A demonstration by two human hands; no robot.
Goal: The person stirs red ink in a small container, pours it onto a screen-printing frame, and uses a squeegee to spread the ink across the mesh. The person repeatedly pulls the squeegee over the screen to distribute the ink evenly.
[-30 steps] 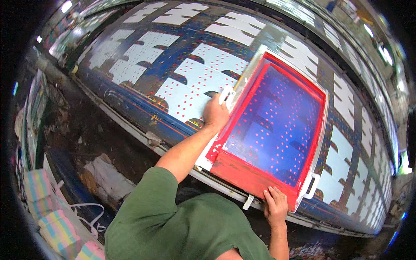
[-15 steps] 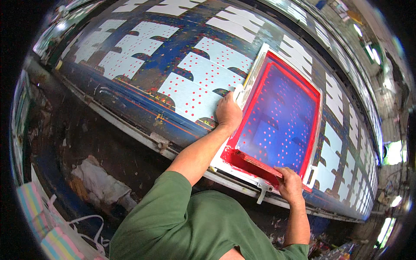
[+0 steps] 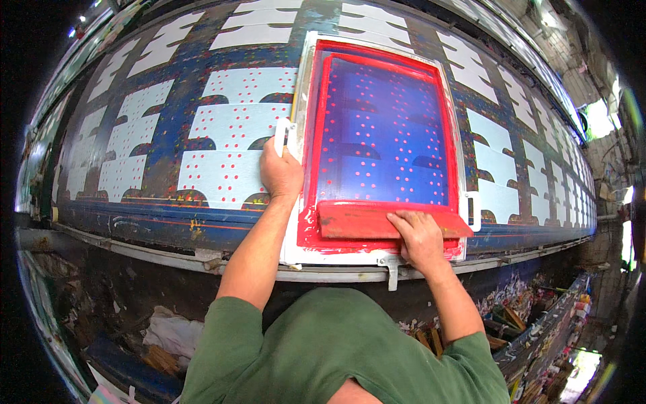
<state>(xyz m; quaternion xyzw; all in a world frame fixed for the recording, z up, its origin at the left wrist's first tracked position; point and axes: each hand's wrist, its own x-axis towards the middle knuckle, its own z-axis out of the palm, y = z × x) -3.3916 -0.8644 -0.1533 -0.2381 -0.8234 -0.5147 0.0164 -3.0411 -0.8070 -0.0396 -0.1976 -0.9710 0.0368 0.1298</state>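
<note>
A screen-printing frame (image 3: 291, 246) with white sides and a red-inked border lies on the long table. Its blue mesh (image 3: 387, 135) shows many small pink-red dots. My left hand (image 3: 281, 172) is closed round the white handle (image 3: 281, 135) on the frame's left side. Across the mesh's near end lies a wide red squeegee (image 3: 356, 221), its broad face tilted up. My right hand (image 3: 418, 236) grips it right of its middle, fingers over the top edge. Wet red ink (image 3: 308, 232) pools around the squeegee's left end. A second white handle (image 3: 473, 210) on the right side is free.
Pale blue cut pieces with red dots (image 3: 219, 128) lie left of the frame. Plain pale blue pieces (image 3: 496, 172) lie to the right, white ones (image 3: 252, 23) farther back. A metal rail (image 3: 168, 259) borders the table; a crumpled white cloth (image 3: 171, 333) lies below it.
The view has turned, so the frame now appears more upright and further left. The squeegee has tilted, showing its broad face. Both hands keep their holds.
</note>
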